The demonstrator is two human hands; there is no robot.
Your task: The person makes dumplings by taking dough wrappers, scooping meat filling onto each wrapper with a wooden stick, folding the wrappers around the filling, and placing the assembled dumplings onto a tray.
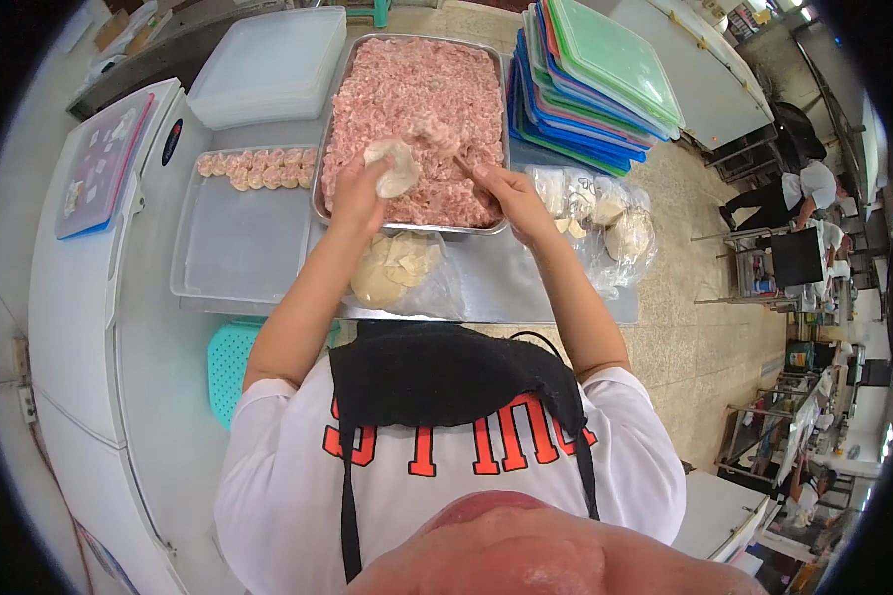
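My left hand (357, 194) is closed on a round, pale dumpling wrapper (397, 171), held over the near part of a metal tray (319, 188). Raw minced meat (417, 84) fills that tray. In my right hand (511, 198) is a thin brown filling stick (463, 168), its tip hidden by a lump of meat beside the wrapper. Below my left wrist, more round wrappers (392, 270) lie in an open plastic bag. Rows of filled dumplings (258, 167) sit along the far end of a clear plastic tray (243, 238) on the left.
Clear lids or trays (268, 64) are stacked at the back left. A tall stack of coloured plastic trays (605, 69) stands on the right, with bagged wrappers (615, 218) in front. A white freezer (99, 297) borders the left. Other people (814, 188) are far off right.
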